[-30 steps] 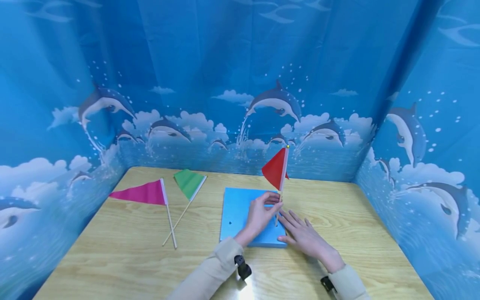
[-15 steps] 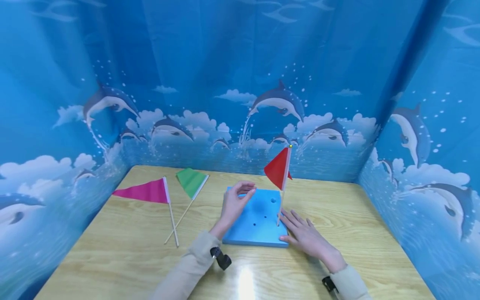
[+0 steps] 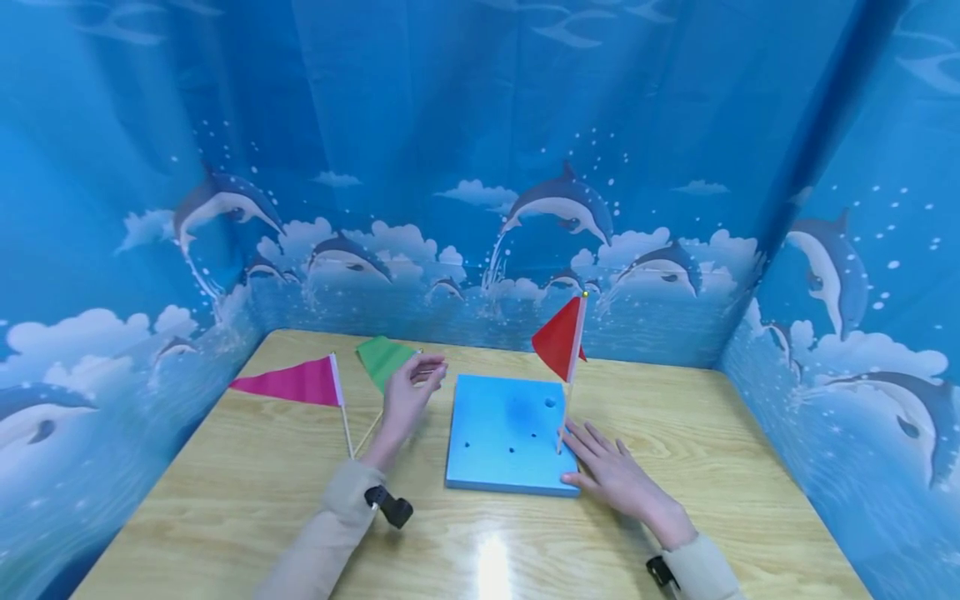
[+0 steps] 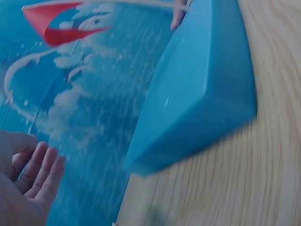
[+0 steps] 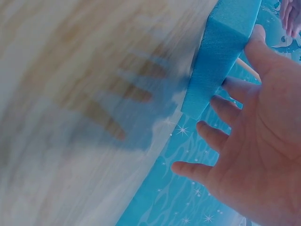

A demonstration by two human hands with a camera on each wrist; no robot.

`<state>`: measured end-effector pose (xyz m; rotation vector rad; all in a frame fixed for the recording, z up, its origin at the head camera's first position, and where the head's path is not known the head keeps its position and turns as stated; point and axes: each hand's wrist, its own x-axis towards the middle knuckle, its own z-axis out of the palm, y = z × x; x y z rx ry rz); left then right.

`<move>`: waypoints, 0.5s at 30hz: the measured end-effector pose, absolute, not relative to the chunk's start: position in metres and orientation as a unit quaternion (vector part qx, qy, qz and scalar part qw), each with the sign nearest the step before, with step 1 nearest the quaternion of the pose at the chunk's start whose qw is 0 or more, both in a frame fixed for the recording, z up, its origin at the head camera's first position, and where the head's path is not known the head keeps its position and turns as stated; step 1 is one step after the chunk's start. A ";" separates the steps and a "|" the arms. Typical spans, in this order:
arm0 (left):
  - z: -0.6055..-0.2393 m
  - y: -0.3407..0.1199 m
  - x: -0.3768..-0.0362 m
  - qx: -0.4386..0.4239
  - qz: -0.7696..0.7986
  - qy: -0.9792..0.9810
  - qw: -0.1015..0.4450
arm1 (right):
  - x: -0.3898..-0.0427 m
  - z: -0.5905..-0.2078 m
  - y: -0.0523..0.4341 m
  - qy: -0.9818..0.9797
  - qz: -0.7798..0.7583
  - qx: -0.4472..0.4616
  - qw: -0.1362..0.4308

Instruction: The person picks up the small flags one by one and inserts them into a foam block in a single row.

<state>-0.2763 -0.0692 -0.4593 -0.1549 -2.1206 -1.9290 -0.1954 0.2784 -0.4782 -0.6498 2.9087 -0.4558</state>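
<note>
Left hand (image 3: 408,392): hovering relaxed, holding nothing, green flag (image 3: 381,360) just beyond its grip.
Right hand (image 3: 611,475): lying flat, fingers touching foam block (image 3: 504,433).
Red flag (image 3: 561,340): standing upright beside those fingertips.

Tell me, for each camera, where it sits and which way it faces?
Head: sits high, faces forward and down at the table, block, three flags; both hands and sleeves show.
Left wrist: sits low by the left hand, faces the block's side and red flag; fingers show.
Right wrist: sits low behind the right hand, faces the block's corner.
All share the block.
</note>
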 end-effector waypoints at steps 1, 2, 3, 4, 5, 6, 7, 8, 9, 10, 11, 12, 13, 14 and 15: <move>-0.459 -0.075 -0.277 -0.044 -0.662 -0.736 0.136 | -0.195 -0.478 0.278 0.963 -0.150 -0.216 0.063; -0.459 -0.081 -0.277 -0.034 -0.659 -0.739 0.135 | -0.195 -0.478 0.279 0.963 -0.150 -0.216 0.062; -0.459 -0.087 -0.277 -0.024 -0.659 -0.740 0.132 | -0.195 -0.478 0.279 0.963 -0.150 -0.217 0.062; -0.459 -0.092 -0.278 -0.013 -0.659 -0.742 0.125 | -0.196 -0.478 0.279 0.963 -0.150 -0.217 0.062; -0.460 -0.098 -0.278 -0.002 -0.658 -0.744 0.117 | -0.196 -0.478 0.279 0.963 -0.149 -0.218 0.061; -0.460 -0.104 -0.279 0.006 -0.657 -0.746 0.107 | -0.196 -0.478 0.279 0.963 -0.149 -0.218 0.061; -0.461 -0.110 -0.280 0.014 -0.652 -0.752 0.097 | -0.196 -0.478 0.279 0.963 -0.149 -0.218 0.060; -0.462 -0.116 -0.281 0.023 -0.649 -0.756 0.085 | -0.196 -0.479 0.279 0.963 -0.150 -0.218 0.060; -0.462 -0.122 -0.281 0.032 -0.643 -0.761 0.072 | -0.195 -0.479 0.279 0.963 -0.150 -0.218 0.060; -0.464 -0.127 -0.281 0.038 -0.637 -0.768 0.061 | -0.195 -0.479 0.279 0.962 -0.152 -0.218 0.060; -0.465 -0.133 -0.282 0.042 -0.627 -0.776 0.052 | -0.195 -0.479 0.280 0.962 -0.152 -0.218 0.060; -0.466 -0.139 -0.282 0.045 -0.617 -0.784 0.043 | -0.195 -0.479 0.280 0.962 -0.154 -0.219 0.060; -0.467 -0.144 -0.281 0.050 -0.605 -0.794 0.033 | -0.195 -0.479 0.280 0.961 -0.155 -0.219 0.060; -0.469 -0.148 -0.280 0.051 -0.594 -0.802 0.023 | -0.195 -0.480 0.280 0.961 -0.156 -0.220 0.060; -0.470 -0.153 -0.279 0.053 -0.584 -0.810 0.012 | -0.195 -0.479 0.280 0.961 -0.157 -0.221 0.059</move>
